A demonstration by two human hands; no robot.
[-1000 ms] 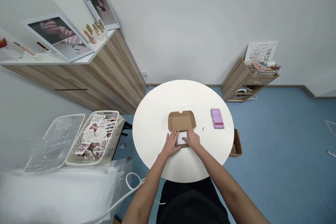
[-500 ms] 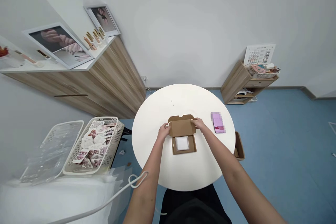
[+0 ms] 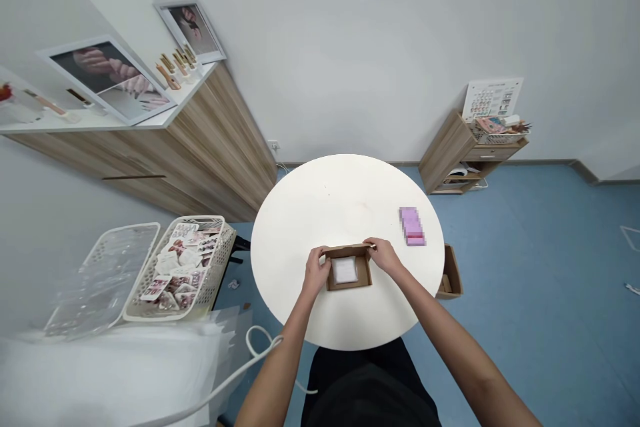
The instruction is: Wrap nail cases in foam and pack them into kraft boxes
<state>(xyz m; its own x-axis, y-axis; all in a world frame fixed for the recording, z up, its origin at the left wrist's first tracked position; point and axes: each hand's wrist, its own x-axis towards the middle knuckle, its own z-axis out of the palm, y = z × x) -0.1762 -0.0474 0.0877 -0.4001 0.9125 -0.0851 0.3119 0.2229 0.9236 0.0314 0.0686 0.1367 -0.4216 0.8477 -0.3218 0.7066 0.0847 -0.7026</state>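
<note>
A small brown cardboard box (image 3: 349, 280) lies on the round white table (image 3: 310, 213) near my edge. A white packet (image 3: 345, 269) rests inside it. The lid stands nearly upright along the far side of the box. My left hand (image 3: 317, 268) pinches the lid's left corner and my right hand (image 3: 384, 255) pinches its right corner. Both hands have their fingers closed on the lid's edge.
A pink blurred item (image 3: 412, 226) lies on the table to the right. A white basket (image 3: 181, 267) full of small packets and a clear tray (image 3: 100, 277) stand at the left. A wooden cabinet (image 3: 200, 140) and a small shelf unit (image 3: 460, 147) stand by the wall. An open carton (image 3: 450, 273) sits on the blue floor.
My hands left the packet in the box, went to the corners of the flat-open lid, and have swung the lid up toward me to nearly upright.
</note>
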